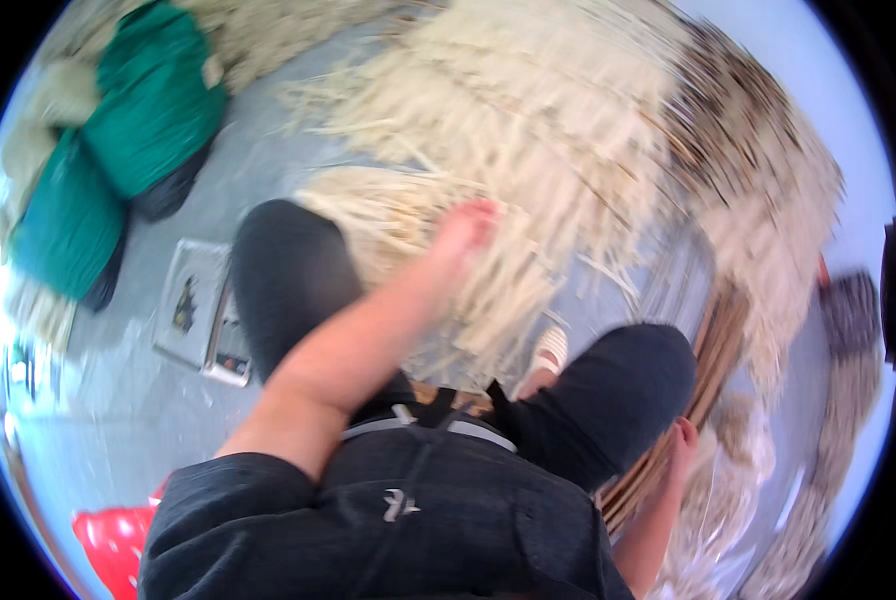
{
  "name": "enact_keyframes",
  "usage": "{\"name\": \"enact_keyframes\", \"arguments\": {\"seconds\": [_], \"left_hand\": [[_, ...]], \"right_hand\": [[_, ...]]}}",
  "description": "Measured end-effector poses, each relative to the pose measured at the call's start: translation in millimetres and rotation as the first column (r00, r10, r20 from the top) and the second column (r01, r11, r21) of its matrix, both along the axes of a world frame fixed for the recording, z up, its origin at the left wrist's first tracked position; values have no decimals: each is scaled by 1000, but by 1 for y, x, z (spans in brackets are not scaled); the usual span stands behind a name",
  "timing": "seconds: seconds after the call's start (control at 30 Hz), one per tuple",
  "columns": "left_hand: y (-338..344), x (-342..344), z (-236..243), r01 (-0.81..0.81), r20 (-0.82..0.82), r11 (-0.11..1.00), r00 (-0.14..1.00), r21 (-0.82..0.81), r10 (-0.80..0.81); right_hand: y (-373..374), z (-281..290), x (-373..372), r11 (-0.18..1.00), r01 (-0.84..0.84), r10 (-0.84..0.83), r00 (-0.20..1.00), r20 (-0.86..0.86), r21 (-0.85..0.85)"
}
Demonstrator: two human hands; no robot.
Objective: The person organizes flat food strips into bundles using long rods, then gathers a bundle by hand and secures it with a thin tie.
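My left hand (465, 232) is stretched forward over a pile of long pale strips (388, 215) on the floor in front of me. Motion smears its fingers, so their grip is unclear. Low at my right side, my right hand (682, 448) is beside a bundle of long brown sticks (713, 350). Its fingers are small and partly hidden; I cannot tell whether it holds a stick. More pale strips (528, 110) lie spread in overlapping rows farther ahead.
Two green sacks (158, 100) stand at the far left. A shallow grey case (188, 310) sits on the floor near my left knee. Darker strips (728, 100) lean along the right wall, above clear plastic wrapping (733, 470). Something red (118, 545) is at lower left.
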State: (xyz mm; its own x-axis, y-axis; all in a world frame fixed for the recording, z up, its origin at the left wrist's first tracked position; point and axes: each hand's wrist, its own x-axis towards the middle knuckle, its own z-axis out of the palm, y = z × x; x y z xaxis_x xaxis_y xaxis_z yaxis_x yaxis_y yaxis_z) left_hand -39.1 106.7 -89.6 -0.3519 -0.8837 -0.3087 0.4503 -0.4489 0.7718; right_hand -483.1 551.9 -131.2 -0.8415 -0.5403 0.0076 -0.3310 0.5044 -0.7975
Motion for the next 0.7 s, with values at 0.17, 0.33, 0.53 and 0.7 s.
{"name": "enact_keyframes", "arguments": {"seconds": [0.17, 0.33, 0.53, 0.7], "left_hand": [[72, -40, 4, 357, 306, 927, 901, -114, -309], [63, -33, -47, 425, 487, 877, 829, -226, -276], [36, -12, -92, 222, 713, 973, 692, -66, -110], [47, -31, -79, 169, 831, 985, 553, -40, -61]], "right_hand": [[-109, 124, 37, 963, -223, 210, 973, -98, -151], [-184, 238, 122, 918, -356, 269, 883, -385, -175], [-293, 257, 216, 777, -566, 538, 824, -175, -276], [-360, 195, 203, 776, -575, 606, 793, 55, -260]]}}
